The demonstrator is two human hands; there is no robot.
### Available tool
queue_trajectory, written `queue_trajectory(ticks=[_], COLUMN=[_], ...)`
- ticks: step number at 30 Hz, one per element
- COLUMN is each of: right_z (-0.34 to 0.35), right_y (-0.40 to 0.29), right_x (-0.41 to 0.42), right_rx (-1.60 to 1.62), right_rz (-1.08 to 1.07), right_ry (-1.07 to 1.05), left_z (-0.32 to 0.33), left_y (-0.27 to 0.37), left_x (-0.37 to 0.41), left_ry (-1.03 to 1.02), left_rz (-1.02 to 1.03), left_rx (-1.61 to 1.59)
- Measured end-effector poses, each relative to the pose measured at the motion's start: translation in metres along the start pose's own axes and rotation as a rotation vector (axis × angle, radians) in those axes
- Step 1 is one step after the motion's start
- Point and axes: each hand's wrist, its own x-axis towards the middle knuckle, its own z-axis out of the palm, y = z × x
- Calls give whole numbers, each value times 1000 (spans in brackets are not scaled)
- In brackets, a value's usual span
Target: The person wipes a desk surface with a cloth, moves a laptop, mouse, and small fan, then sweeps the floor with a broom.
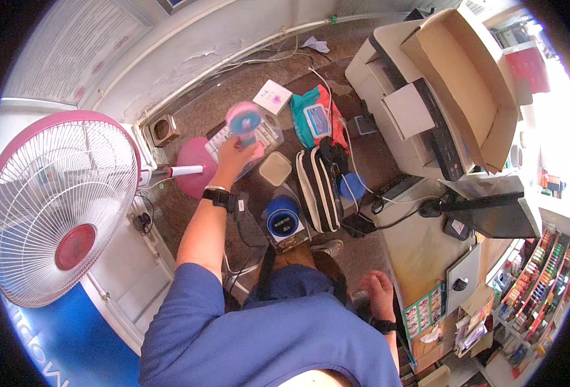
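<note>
My left hand (231,156) reaches forward and grips what looks like a small pink-and-teal handheld fan (244,121), its round head blurred. Beneath it lies a clear plastic case (273,126) with white compartments. Just right of that hand sits a cream square lid or box (275,169). My right hand (380,290) hangs near my right side, its fingers loosely bent and nothing visible in it. Before me are a blue-lidded round container (283,222) bearing writing and a black-and-white striped pouch (318,189).
A large pink-rimmed standing fan (67,208) fills the left, its round pink base (195,167) on the floor. At right stand a printer (386,111) with an open cardboard box (459,87) on top, and a desk (411,251) with a monitor (493,208). Cables (350,145) cross the area.
</note>
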Motion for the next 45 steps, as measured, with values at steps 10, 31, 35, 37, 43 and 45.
queue_trajectory(ticks=[10,31,35,37,43,45], right_z=[-15,-250,-372,-427,-562,-588], right_y=[5,171,195,213,270,289], right_x=[-3,-6,-40,-54,-72,-68], right_rx=[44,-207,-349,-335,-823,-845], right_rz=[-11,-222,-20,41,163,140], right_ry=[40,1188,1429,1598,1584,1417], left_z=[7,25,46,65,157,191], left_y=[-16,77,100,116,157,176], left_x=[46,36,-24,-64,-171,-195], left_ry=[-550,-421,-267,-266,-390,-418], left_rz=[233,464,525,517,612,792], left_rx=[250,532,570,638,611,662])
